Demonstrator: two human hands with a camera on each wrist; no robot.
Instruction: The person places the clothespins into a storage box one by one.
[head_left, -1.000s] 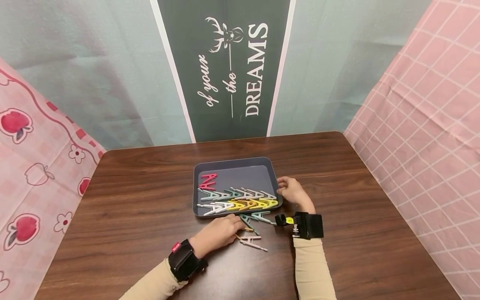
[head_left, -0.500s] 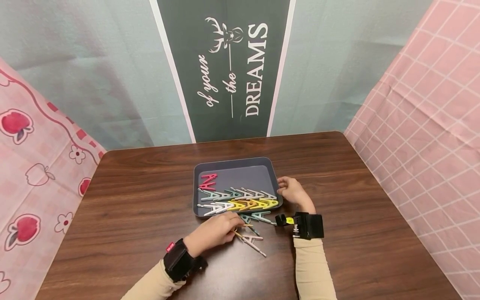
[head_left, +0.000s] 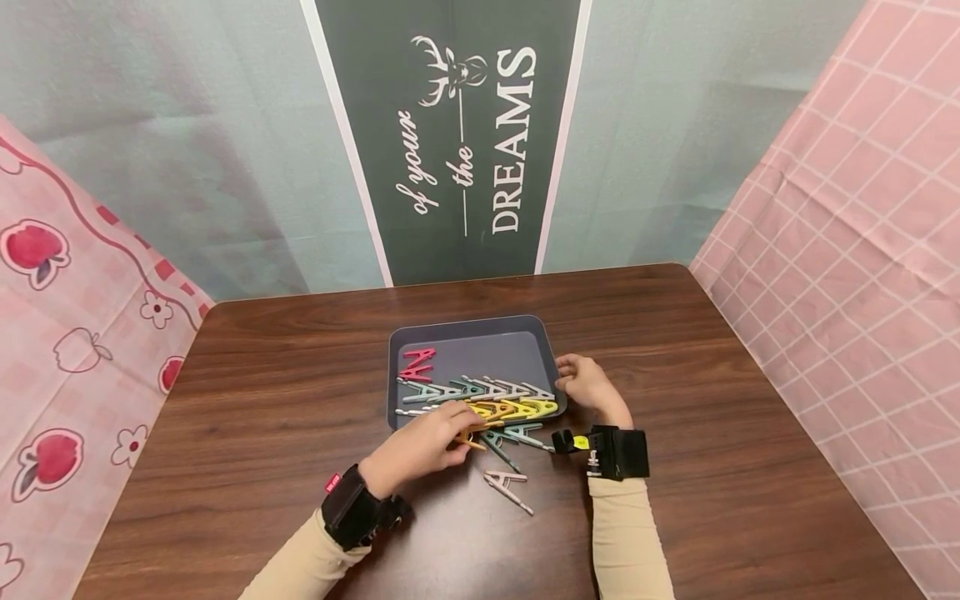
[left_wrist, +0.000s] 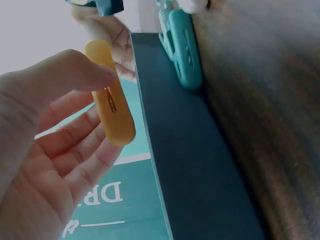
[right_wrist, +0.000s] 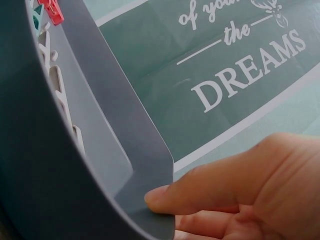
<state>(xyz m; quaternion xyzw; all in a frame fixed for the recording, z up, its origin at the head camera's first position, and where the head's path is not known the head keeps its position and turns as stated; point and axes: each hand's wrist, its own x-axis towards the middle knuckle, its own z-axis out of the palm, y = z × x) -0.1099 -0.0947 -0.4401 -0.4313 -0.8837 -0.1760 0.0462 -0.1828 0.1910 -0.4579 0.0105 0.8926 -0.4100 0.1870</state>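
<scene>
My left hand (head_left: pixel 420 446) pinches an orange clothespin (left_wrist: pixel 118 122) between thumb and fingers, close over the front rim of a grey tray (head_left: pixel 480 354). My right hand (head_left: pixel 591 387) grips the tray's right wall, its thumb (right_wrist: pixel 162 197) over the inner side. Inside the tray, two red clothespins (head_left: pixel 417 365) lie at the left. A row of teal and white clothespins (head_left: pixel 495 389) crosses the tray, with yellow clothespins (head_left: pixel 538 408) in a row in front; my left hand hides part of that front row.
Two teal clothespins (head_left: pixel 522 432) lie on the wooden table (head_left: pixel 712 500) against the tray's front side. A pale pink clothespin (head_left: pixel 508 488) lies nearer the front. Curtains hang behind and at both sides.
My left hand has lifted the orange clothespin off the table and carried it up to the tray's front rim. The pale pink clothespin has turned slightly. My right hand stays on the tray.
</scene>
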